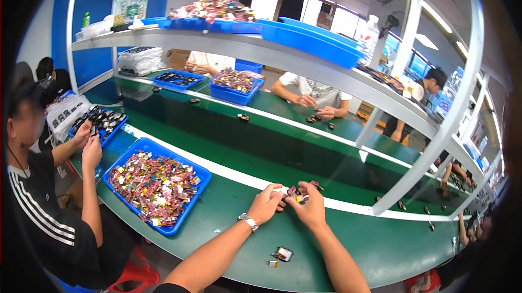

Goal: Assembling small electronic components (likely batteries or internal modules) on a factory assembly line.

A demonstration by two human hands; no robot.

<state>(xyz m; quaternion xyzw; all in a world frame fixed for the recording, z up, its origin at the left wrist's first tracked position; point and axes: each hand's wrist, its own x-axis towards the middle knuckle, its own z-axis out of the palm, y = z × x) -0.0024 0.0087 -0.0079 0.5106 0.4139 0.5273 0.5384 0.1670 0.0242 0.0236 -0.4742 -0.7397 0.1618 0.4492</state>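
My left hand [266,204], with a metal-banded watch at the wrist, is closed, its fingertips by the white rail of the bench. Beside it my right hand [310,207] pinches a small dark-red and yellow electronic part [297,195]. The two hands almost meet over this part; what the left fingers hold is hidden. Just beyond the right fingers lies another small dark part [316,185]. Closer to me on the green bench rest a small silver piece with a dark edge [283,254] and a smaller silver-and-yellow piece [273,264].
To the left, a blue tray [204,179] is heaped with small red, silver and yellow parts. A co-worker [49,206] handles black parts from another blue tray [120,130]. Across the green belt [217,135], more people work. A metal shelf [228,43] with blue bins spans overhead.
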